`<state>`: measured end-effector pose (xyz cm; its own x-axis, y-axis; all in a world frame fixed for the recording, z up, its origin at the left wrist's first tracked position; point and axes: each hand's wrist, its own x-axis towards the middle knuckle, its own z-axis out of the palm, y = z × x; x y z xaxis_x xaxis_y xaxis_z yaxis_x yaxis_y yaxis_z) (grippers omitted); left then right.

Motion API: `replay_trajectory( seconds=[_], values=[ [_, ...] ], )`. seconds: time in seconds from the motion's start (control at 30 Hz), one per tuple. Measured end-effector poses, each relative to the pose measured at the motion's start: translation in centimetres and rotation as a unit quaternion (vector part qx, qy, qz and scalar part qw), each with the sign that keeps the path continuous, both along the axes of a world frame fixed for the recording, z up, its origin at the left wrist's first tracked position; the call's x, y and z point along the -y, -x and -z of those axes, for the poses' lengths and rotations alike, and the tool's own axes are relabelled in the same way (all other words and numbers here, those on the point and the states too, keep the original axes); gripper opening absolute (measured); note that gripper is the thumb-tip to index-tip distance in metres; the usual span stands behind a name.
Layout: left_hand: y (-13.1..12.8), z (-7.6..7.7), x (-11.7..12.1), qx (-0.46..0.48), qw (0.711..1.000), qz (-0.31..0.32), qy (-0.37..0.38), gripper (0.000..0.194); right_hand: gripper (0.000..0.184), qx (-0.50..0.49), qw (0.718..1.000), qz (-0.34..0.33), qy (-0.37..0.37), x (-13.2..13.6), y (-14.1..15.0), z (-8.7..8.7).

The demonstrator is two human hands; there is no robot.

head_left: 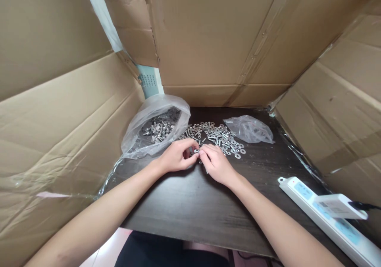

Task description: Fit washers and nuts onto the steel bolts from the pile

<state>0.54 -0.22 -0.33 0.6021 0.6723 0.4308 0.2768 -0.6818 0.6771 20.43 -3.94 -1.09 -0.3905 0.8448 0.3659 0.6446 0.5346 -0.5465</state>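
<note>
My left hand and my right hand meet over the middle of the dark table. Between their fingertips is a small metal bolt, lying roughly sideways, pinched from both ends. Fingers cover much of it, so I cannot tell whether a nut or washer is on it. Right behind the hands spreads a loose pile of bolts, nuts and washers. To the left of the pile, a clear plastic bag lies with its mouth open toward me, holding many small metal fasteners.
A crumpled clear plastic bag lies at the back right. On the right stands a white power strip with a white adapter plugged in. Cardboard walls enclose the table at the left, back and right.
</note>
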Motion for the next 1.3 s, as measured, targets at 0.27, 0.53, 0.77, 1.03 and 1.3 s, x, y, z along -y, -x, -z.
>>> replay_trajectory(
  seconds=[0.27,0.53,0.77,1.03,1.3],
  values=[
    [0.12,0.00,0.02,-0.004,1.000,0.002,-0.009,0.011,0.029,0.001,1.000,0.000,-0.008,-0.01,0.00,0.05],
    [0.08,0.13,-0.02,-0.007,1.000,0.004,-0.003,0.011,0.027,0.001,1.000,0.001,-0.014,-0.01,0.06,0.07],
    [0.06,0.18,-0.10,-0.005,1.000,0.002,-0.011,0.010,0.027,0.007,1.000,0.005,-0.011,0.03,0.05,0.06],
    [0.08,0.08,-0.02,-0.010,1.000,0.001,-0.013,0.011,0.026,0.012,1.000,0.003,-0.016,0.03,0.06,0.11],
    [0.13,0.01,-0.08,-0.014,1.000,0.002,-0.022,0.010,0.025,0.023,0.999,0.005,-0.021,0.03,0.12,0.11]
  ],
)
